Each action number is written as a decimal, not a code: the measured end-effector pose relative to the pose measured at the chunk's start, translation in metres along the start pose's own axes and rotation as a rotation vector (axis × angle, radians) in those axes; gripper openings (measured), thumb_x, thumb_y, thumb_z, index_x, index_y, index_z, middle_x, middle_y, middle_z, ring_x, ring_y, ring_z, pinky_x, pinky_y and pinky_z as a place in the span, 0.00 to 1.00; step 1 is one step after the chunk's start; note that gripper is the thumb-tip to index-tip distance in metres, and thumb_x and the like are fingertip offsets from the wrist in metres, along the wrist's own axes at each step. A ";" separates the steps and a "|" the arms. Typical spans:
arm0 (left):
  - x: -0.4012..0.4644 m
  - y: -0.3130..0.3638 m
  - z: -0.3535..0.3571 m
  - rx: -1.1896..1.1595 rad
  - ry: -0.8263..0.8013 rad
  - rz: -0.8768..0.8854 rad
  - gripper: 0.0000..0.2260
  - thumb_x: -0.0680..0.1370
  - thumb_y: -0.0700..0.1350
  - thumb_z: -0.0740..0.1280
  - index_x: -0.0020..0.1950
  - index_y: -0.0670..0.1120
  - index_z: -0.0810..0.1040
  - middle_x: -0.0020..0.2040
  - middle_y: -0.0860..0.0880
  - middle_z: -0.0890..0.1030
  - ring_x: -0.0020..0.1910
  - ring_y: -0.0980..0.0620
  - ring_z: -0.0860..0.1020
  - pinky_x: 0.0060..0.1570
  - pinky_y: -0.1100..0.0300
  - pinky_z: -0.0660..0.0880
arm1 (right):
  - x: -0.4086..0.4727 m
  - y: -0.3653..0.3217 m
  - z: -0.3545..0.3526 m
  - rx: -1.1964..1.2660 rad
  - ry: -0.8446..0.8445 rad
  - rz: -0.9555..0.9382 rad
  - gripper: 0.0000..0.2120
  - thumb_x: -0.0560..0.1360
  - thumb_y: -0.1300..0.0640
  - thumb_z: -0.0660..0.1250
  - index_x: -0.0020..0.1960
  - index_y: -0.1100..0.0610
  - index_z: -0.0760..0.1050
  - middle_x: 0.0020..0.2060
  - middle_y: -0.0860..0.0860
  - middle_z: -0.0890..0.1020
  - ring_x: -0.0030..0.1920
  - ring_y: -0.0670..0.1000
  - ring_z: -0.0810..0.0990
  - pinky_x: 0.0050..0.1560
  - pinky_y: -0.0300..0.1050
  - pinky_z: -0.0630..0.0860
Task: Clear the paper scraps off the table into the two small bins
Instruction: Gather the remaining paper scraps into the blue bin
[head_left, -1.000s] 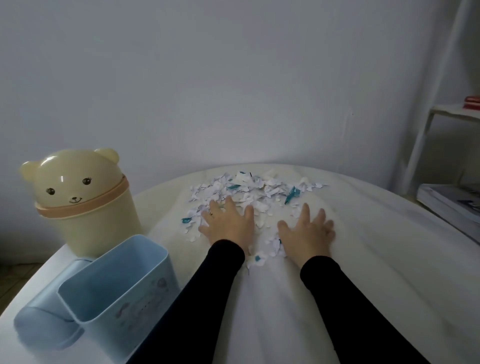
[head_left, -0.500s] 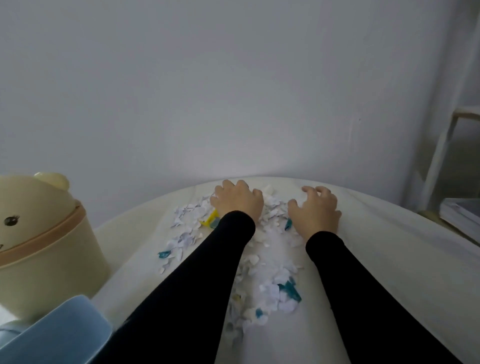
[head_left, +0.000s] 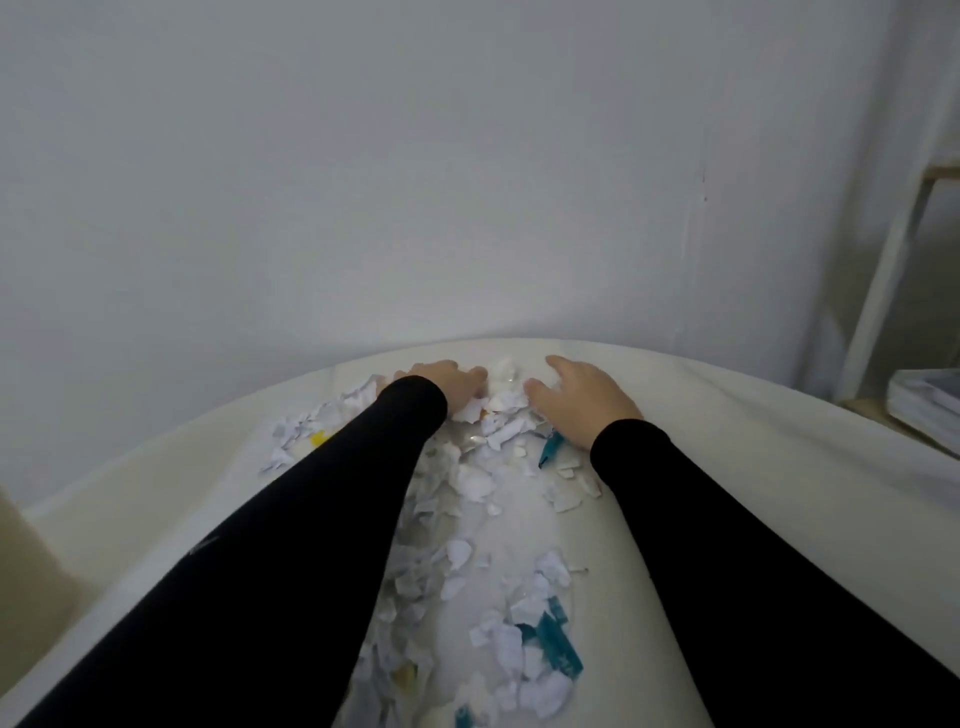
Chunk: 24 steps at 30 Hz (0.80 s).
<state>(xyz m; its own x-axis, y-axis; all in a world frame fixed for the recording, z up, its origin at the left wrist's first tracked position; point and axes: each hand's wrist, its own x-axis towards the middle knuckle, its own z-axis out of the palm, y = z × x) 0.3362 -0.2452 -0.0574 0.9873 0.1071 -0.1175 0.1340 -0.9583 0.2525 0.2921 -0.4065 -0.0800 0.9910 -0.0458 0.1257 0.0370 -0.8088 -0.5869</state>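
Torn paper scraps (head_left: 467, 483), mostly white with some teal and yellow bits, lie in a long strip down the middle of the white-covered table (head_left: 753, 441). My left hand (head_left: 452, 382) rests on the far end of the heap, fingers bent down over the far side of the scraps. My right hand (head_left: 576, 400) lies beside it, fingers curved loosely around the pile's far right edge. Both black sleeves flank the strip. Neither hand visibly holds a scrap. A sliver of the cream bear bin (head_left: 15, 561) shows at the left edge; the blue bin is out of view.
A grey wall stands right behind the table's far edge. At the right are a white shelf frame (head_left: 883, 270) and a stack of books or papers (head_left: 924, 410).
The camera has moved forward and lower over the table. Both hands reached further, to the far end of the scraps. The bins have slipped out of view to the left.
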 end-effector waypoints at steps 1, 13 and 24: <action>-0.003 0.002 0.001 -0.044 -0.021 0.043 0.23 0.71 0.62 0.55 0.59 0.52 0.76 0.60 0.43 0.77 0.57 0.40 0.76 0.59 0.47 0.73 | -0.003 -0.001 -0.001 0.017 -0.021 -0.027 0.28 0.79 0.45 0.56 0.76 0.53 0.59 0.73 0.55 0.65 0.72 0.55 0.64 0.71 0.48 0.60; -0.082 0.011 0.005 -0.071 0.047 0.158 0.15 0.75 0.53 0.57 0.42 0.49 0.80 0.35 0.51 0.82 0.44 0.47 0.78 0.63 0.45 0.66 | -0.051 -0.018 -0.013 0.209 -0.094 -0.182 0.10 0.70 0.58 0.66 0.48 0.51 0.83 0.48 0.49 0.83 0.51 0.49 0.80 0.51 0.41 0.74; -0.050 -0.045 -0.026 -0.067 0.240 -0.310 0.29 0.75 0.63 0.54 0.72 0.51 0.63 0.71 0.42 0.63 0.70 0.37 0.60 0.66 0.42 0.58 | -0.026 -0.052 -0.003 -0.036 -0.110 -0.087 0.29 0.76 0.42 0.59 0.73 0.50 0.61 0.72 0.52 0.62 0.68 0.55 0.68 0.66 0.51 0.66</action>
<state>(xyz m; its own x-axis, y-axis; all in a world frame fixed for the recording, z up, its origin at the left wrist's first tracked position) 0.2830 -0.2004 -0.0383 0.8900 0.4552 0.0276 0.4264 -0.8521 0.3034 0.2641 -0.3648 -0.0501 0.9924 0.0885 0.0856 0.1211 -0.8276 -0.5482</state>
